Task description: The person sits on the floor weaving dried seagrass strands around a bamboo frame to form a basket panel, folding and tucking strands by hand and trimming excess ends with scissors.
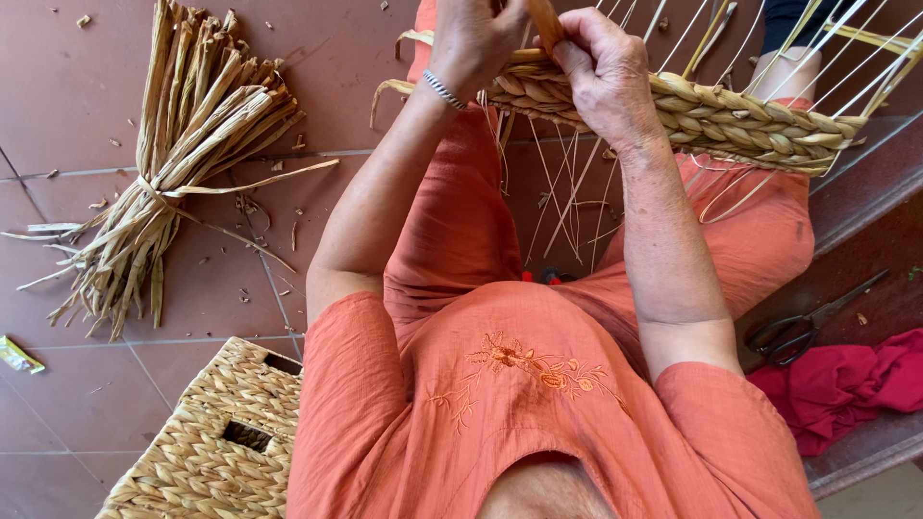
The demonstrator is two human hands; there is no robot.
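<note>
Both hands work at the top of the view on a half-woven basket rim [731, 120], a thick braid of pale dried leaf that lies across the person's knees. Left hand [476, 43] is closed around the braid's near end, fingers curled over the top, a thin bracelet [442, 88] at the wrist. Right hand [608, 72] pinches a flat leaf strand [543, 19] upright between thumb and fingers, its heel resting on the braid. Thin white warp strings [817, 48] run up and away from the rim, and more hang loose below it between the knees.

Nearest the camera, an orange embroidered blouse [538, 404] fills the lower middle. At lower left sits a finished woven basket [216, 442] on the tiled floor [77, 115]. On a dark bench at lower right lie black scissors [803, 327] just beside a red cloth [846, 380]. Farther off at upper left, a tied bundle of dried leaves [173, 154] rests on the tiles, with small scraps scattered about it.
</note>
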